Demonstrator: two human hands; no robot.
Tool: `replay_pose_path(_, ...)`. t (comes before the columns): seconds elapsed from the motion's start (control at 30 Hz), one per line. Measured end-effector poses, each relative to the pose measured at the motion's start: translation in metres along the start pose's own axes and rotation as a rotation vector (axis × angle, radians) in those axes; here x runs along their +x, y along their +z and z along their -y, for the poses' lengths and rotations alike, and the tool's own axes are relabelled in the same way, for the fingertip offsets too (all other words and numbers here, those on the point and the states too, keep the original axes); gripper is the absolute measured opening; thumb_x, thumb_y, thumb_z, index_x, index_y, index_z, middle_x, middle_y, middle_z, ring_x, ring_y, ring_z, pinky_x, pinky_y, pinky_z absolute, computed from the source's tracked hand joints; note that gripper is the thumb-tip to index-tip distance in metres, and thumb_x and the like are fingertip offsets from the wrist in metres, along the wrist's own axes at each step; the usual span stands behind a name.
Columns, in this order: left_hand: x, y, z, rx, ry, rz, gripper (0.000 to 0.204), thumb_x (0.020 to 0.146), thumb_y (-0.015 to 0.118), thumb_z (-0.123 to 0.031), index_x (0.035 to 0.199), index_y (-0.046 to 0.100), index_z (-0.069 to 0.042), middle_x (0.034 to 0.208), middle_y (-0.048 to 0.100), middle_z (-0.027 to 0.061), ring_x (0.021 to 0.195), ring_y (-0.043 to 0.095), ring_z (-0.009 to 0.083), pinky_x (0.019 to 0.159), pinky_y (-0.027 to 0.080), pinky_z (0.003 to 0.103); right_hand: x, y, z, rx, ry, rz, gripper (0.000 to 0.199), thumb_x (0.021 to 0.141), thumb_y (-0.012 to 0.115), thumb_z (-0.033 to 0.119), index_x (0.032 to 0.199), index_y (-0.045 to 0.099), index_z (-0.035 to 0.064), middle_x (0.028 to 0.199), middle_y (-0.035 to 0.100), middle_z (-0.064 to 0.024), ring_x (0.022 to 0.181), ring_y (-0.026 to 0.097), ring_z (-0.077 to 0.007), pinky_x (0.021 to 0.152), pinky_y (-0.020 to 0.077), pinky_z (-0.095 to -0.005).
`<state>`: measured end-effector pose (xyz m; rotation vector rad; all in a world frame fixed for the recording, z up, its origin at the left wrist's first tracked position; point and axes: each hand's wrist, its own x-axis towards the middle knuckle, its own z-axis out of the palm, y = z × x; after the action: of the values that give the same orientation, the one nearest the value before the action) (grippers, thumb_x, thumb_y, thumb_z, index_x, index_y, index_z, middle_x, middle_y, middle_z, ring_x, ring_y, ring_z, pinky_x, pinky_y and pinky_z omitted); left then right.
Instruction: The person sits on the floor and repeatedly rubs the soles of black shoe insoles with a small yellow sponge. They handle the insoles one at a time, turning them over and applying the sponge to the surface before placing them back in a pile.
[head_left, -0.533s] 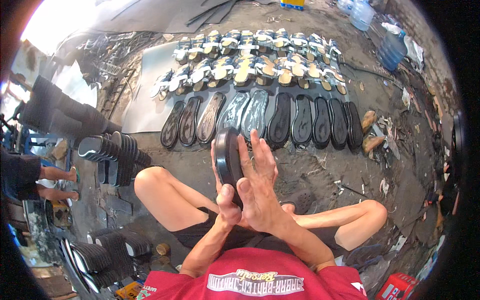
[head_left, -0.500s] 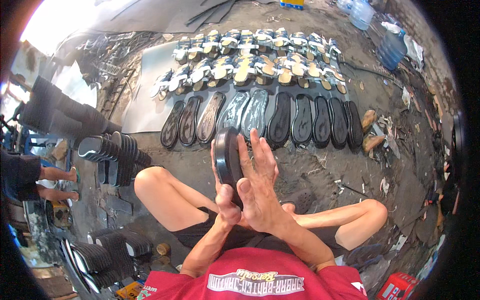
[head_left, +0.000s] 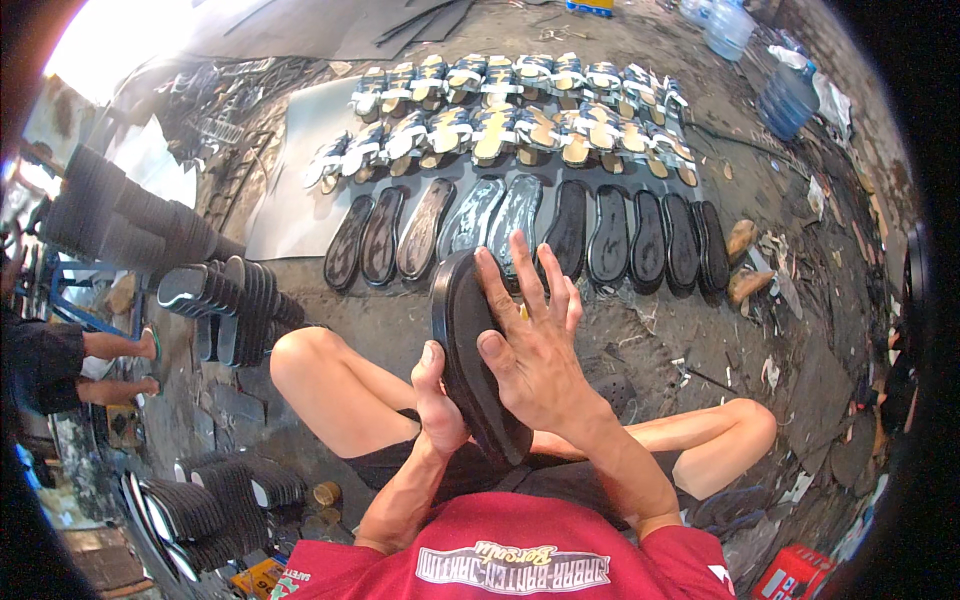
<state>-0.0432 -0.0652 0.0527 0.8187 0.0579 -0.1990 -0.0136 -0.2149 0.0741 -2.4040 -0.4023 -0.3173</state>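
"How many things are in hand?"
"One: a black sole (head_left: pixel 470 375), held slantwise above the lap, short of the sheet's near edge. Its side is smooth and glossy, its face matt."

"And the grip?"
"The left hand (head_left: pixel 440 415) holds it, thumb along the rim, other fingers hidden behind. The right hand (head_left: pixel 545 365) is spread wide, index finger and thumb over the face; how hard they press, I can't tell."

"Any room to move?"
"A strip of dark, gritty ground (head_left: pixel 375 315) lies between the knees and the row ahead."

"What's in that row?"
"Ten laid-out soles (head_left: pixel 608 240), long and rounded. Two near the middle shine with pale streaks. The leftmost ones reach past the near edge of the grey sheet (head_left: pixel 290 215), which shows smooth and bare along its left edge."

"Beyond them?"
"Two rows of sandals (head_left: pixel 493 135) with tan footbeds and dark and white straps, overlapping too much to count. Past the sheet's far right corner, at least two blue, see-through bottles (head_left: pixel 788 100)."
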Motion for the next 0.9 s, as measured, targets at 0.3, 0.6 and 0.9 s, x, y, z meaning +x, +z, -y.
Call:
replay_pose_path(0.3,0.006,0.005,-0.016,-0.015,-0.110,0.003,0.069,0.116,0.030,-0.056,0.156,0.049,-0.002,0.136,0.069,0.0155,0.115,0.073,0.0232,0.096,0.061,0.038,0.003,-0.008,-0.013,-0.120,-0.037,0.048,0.061,0.113,0.037,0.057,0.171,0.034,0.0384,0.182,0.015,-0.0117,0.161,0.017,-0.0457,0.125,0.0100,-0.0658)
replay_pose_path(0.6,0.011,0.005,-0.028,-0.035,-0.235,0.036,0.072,0.115,0.030,-0.060,0.158,0.049,-0.006,0.133,0.070,0.0108,0.108,0.073,0.0165,0.088,0.062,0.032,0.009,-0.016,-0.023,-0.162,-0.110,0.104,0.058,0.113,0.038,0.059,0.168,0.039,0.0434,0.182,0.016,-0.0115,0.161,0.019,-0.0449,0.125,0.0108,-0.0631)
replay_pose_path(0.9,0.014,0.008,-0.038,-0.036,-0.325,-0.043,0.071,0.115,0.032,-0.062,0.157,0.051,-0.008,0.130,0.072,0.0118,0.103,0.076,0.0175,0.085,0.064,0.032,0.016,-0.027,-0.025,-0.241,-0.214,0.231,0.061,0.112,0.029,0.067,0.164,0.047,0.0414,0.181,0.019,-0.0111,0.163,0.017,-0.0420,0.127,0.0090,-0.0608)
